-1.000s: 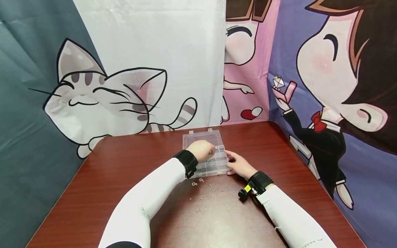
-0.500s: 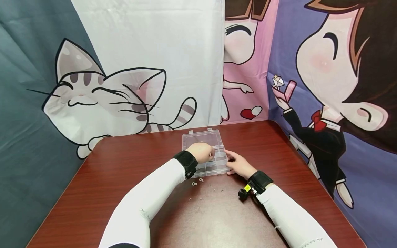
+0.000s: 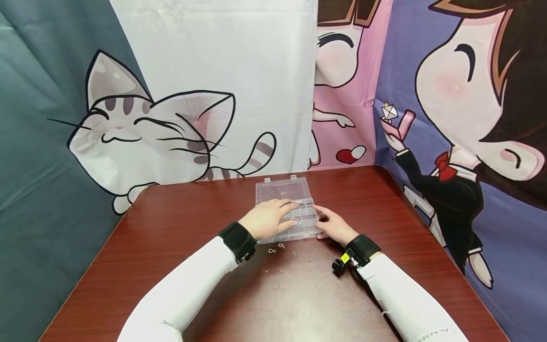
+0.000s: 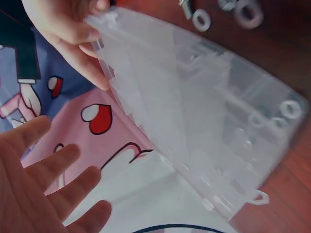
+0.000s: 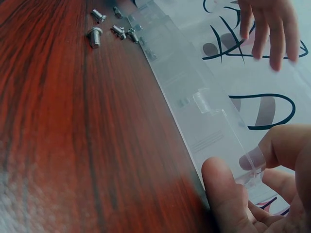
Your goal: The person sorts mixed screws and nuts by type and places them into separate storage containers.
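Observation:
A clear plastic compartment box [image 3: 308, 230] lies on the table with its lid [image 3: 284, 190] raised toward the back wall. Over the box's left part hovers my left hand [image 3: 267, 219], its fingers spread and relaxed; in the left wrist view those fingers [image 4: 73, 199] show nothing held. At the right side, my right hand [image 3: 337, 229] holds the box edge. The right wrist view shows its thumb [image 5: 218, 179] against the front wall and a fingertip across the rim. Small rings and hardware [image 4: 290, 109] show through the box's clear wall.
Loose metal screws [image 5: 95, 37] lie on the wooden table [image 3: 192, 209] in front of the box. Several rings [image 3: 271, 251], like washers or nuts, lie near its front left corner. A cartoon-printed cloth [image 3: 239, 57] hangs behind the table.
My left hand was curled over the compartments; now its fingers have spread and it has drawn back slightly left. My right hand stays on the box edge. The view has shifted slightly.

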Demonstrator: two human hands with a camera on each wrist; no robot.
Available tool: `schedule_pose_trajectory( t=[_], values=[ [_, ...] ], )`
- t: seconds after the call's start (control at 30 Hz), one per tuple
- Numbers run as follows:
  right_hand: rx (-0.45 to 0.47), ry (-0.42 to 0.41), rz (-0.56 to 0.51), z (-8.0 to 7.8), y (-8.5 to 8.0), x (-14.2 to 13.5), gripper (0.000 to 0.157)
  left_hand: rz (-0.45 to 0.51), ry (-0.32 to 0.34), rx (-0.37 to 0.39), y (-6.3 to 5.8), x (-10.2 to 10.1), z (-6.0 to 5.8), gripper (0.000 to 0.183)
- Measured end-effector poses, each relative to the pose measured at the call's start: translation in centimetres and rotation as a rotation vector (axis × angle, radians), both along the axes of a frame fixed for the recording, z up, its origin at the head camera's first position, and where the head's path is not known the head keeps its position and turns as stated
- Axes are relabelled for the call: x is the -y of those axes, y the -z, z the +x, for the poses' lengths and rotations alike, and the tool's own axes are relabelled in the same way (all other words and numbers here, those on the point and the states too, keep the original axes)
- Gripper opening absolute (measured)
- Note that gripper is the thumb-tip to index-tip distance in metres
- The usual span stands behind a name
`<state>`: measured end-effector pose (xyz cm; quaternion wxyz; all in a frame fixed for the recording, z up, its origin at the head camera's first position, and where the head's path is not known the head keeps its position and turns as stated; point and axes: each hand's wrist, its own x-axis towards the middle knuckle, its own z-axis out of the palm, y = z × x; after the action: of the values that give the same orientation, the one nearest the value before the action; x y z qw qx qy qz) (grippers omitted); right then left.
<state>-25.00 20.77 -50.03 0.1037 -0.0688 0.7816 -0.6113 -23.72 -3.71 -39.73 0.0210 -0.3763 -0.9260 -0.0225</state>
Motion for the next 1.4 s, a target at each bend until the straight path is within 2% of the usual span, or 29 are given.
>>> schedule_pose_trajectory(
  t=[0.13,0.23,0.5,0.6,0.73,0.87,0.93,1.0,1.23,1.4],
  values=[
    [0.003,-0.002,0.0,-0.1,-0.2,-0.1,0.07,0.026,0.037,-0.061,0.0,1.6,1.9,0.067],
    [0.005,0.003,-0.007,-0.1,-0.4,-0.2,0.071,0.043,0.041,-0.095,0.2,2.7,2.9,0.069],
    [0.006,0.009,-0.01,0.1,-0.6,-0.2,0.071,0.061,0.052,-0.103,0.9,4.1,4.2,0.065],
    [0.007,0.009,-0.011,0.3,-0.5,-0.1,0.071,0.032,0.068,-0.117,1.3,4.0,4.3,0.058],
    [0.01,0.008,-0.012,0.3,-0.4,0.1,0.071,-0.021,0.124,-0.151,1.8,3.4,4.1,0.045],
    [0.005,0.006,-0.026,0.2,-0.3,0.0,0.071,-0.041,0.187,-0.171,2.4,2.4,3.7,0.02],
    [0.004,0.004,-0.034,0.2,-0.2,0.0,0.071,-0.058,0.197,-0.169,2.7,2.0,3.6,0.011],
    [0.002,-0.004,-0.036,0.4,-0.5,0.1,0.07,-0.085,0.198,-0.165,3.1,1.6,3.4,0.011],
    [0.004,-0.007,-0.015,0.4,-0.4,0.1,0.07,-0.219,0.205,-0.274,4.3,0.7,3.2,0.013],
    [0.0,-0.006,-0.018,0.3,-0.5,0.0,0.07,-0.262,0.199,-0.266,5.0,0.1,2.9,0.014]
  ],
)
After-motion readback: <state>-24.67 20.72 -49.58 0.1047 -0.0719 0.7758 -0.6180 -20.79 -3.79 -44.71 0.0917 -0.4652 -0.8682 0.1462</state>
